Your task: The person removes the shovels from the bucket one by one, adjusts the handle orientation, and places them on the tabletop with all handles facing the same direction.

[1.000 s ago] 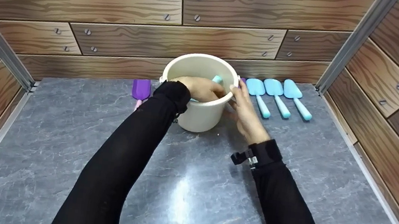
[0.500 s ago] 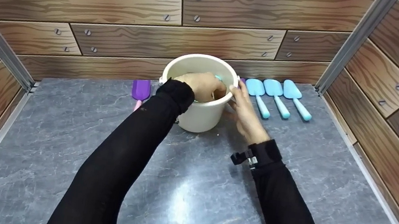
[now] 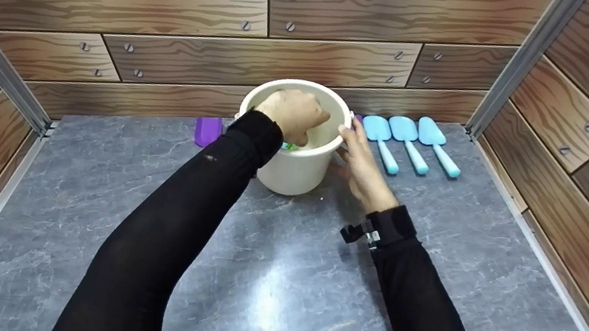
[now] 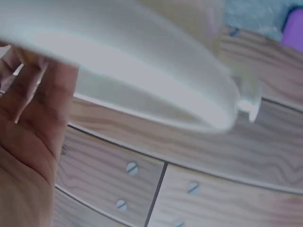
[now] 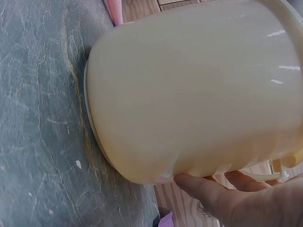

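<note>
The cream bucket (image 3: 296,154) stands at 12 o'clock on the gray table (image 3: 281,276). The left hand (image 3: 292,113) reaches inside; whether its fingers pinch anything I cannot tell. The right hand (image 3: 364,166) steadies the wall at 3 o'clock with straight, pressed fingers. A hurried pull could tip the bucket toward the 3 blue shovels (image 3: 409,143).

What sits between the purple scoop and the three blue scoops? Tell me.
In the head view, the cream bucket stands between the purple scoop and the blue scoops, with both hands at it.
</note>
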